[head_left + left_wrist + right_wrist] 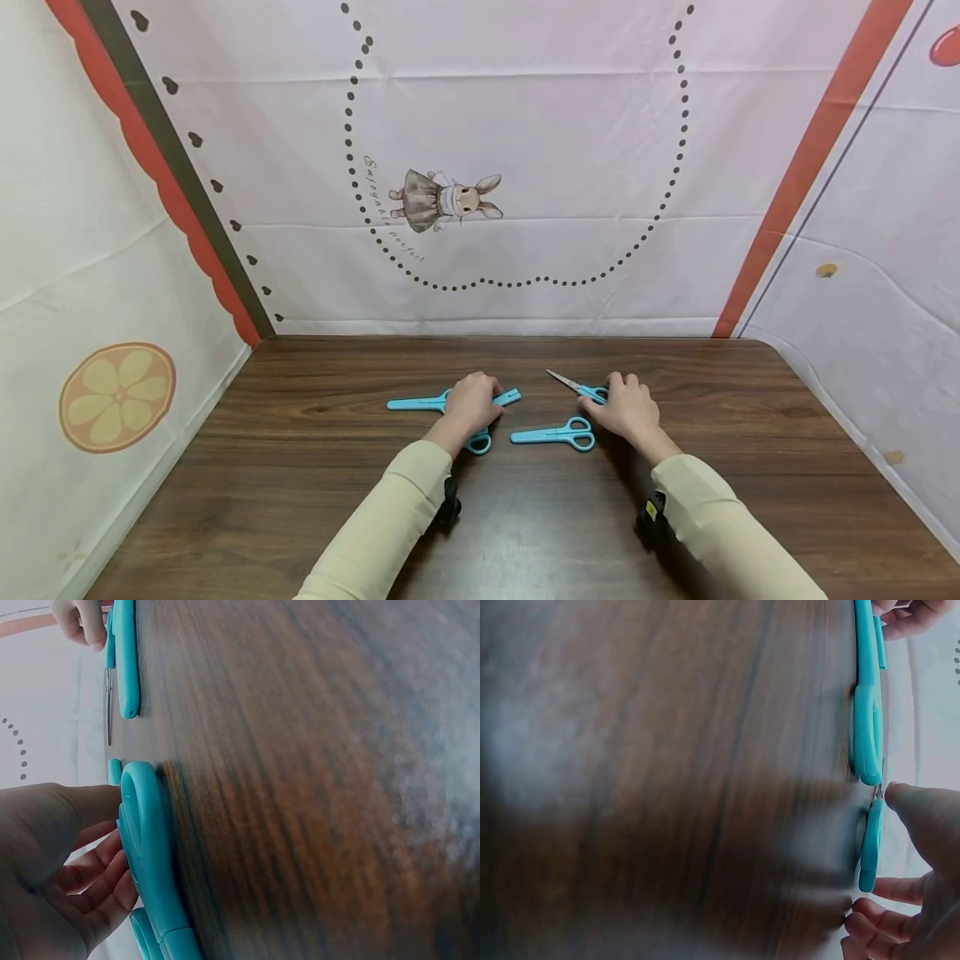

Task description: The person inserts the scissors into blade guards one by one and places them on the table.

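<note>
My left hand (471,402) reaches over the left of the table, its thumb and fingers about a loose light-blue scissors sheath (508,397) that sticks out to the right. Under that wrist lies a pair of sheathed blue scissors (154,862), its blade end hidden in the head view. Another sheathed pair (416,404) lies just left of the hand, pointing left. My right hand (630,408) has thumb and fingers about the handles of bare-bladed scissors (577,387), whose tips point left and away. In the right wrist view its fingers (885,919) stand close to the tabletop.
A third sheathed pair of scissors (551,435) lies between the hands, handles to the right. The dark wooden table (315,483) meets a printed cloth backdrop (570,167) at its far edge, with cloth on both sides.
</note>
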### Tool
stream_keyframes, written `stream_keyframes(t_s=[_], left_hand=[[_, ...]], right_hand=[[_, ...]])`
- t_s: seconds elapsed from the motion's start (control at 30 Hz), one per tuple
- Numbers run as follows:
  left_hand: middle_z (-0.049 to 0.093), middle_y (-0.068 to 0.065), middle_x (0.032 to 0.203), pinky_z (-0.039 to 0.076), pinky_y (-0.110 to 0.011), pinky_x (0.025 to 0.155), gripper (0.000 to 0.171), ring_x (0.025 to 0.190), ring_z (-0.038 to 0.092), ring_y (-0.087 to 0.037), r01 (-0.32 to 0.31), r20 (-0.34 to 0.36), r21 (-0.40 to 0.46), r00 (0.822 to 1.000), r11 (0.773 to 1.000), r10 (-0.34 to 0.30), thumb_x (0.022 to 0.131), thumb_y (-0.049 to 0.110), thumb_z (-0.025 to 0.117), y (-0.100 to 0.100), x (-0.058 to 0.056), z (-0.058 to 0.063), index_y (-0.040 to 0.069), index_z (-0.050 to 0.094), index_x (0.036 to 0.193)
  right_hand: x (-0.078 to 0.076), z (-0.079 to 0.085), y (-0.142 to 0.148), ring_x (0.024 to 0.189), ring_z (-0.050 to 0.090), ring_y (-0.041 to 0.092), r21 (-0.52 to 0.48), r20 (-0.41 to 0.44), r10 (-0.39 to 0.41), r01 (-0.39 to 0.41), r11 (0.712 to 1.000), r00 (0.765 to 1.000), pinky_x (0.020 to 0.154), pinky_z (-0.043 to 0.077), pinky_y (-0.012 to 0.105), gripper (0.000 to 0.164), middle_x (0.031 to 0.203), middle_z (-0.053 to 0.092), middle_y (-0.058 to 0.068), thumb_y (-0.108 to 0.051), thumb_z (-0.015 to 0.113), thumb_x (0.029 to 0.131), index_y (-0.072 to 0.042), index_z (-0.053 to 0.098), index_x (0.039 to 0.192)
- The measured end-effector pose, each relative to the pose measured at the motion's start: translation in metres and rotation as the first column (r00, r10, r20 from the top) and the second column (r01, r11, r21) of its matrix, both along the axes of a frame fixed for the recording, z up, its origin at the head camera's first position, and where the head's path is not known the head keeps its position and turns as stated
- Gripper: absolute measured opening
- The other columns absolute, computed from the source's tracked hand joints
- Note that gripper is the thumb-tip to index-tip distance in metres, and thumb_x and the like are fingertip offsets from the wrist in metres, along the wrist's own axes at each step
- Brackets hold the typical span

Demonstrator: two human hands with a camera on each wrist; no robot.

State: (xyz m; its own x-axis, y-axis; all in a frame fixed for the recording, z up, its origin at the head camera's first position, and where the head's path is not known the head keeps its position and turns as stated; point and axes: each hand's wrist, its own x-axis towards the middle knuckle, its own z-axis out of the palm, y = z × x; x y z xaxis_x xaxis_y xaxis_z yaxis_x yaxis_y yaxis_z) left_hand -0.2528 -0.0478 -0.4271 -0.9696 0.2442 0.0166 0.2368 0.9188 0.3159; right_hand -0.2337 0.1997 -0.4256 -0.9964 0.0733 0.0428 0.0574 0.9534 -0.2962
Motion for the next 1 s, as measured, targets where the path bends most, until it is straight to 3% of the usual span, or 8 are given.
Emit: stream_keyframes(t_s=[0.53,1.0], left_hand=[[0.064,0.0,0.105,0.05,-0.032,0.065,0.02,0.087,0.061,-0.019,-0.001,0.01,-0.002,1.0,1.0,0.002,0.083,0.025,0.069,0.0009,-0.001,-0.0001,0.018,0.07,0.101],[0.061,-0.001,0.105,0.047,-0.03,0.063,0.021,0.083,0.059,-0.017,0.012,0.001,0.021,1.0,1.0,-0.012,0.084,0.023,0.067,0.0006,0.0029,0.0059,0.017,0.07,0.104]], right_hand=[[-0.0044,0.0009,-0.0055,0.103,0.048,0.045,0.046,0.054,-0.038,0.035,0.998,0.998,0.074,0.043,0.054,0.067,0.111,0.047,0.025,-0.054,0.06,0.08,0.003,0.048,0.113],[-0.0054,-0.0006,-0.0025,0.098,0.05,0.044,0.045,0.062,-0.037,0.034,0.998,0.997,0.069,0.045,0.052,0.06,0.11,0.048,0.027,-0.044,0.061,0.083,0.005,0.046,0.113]])
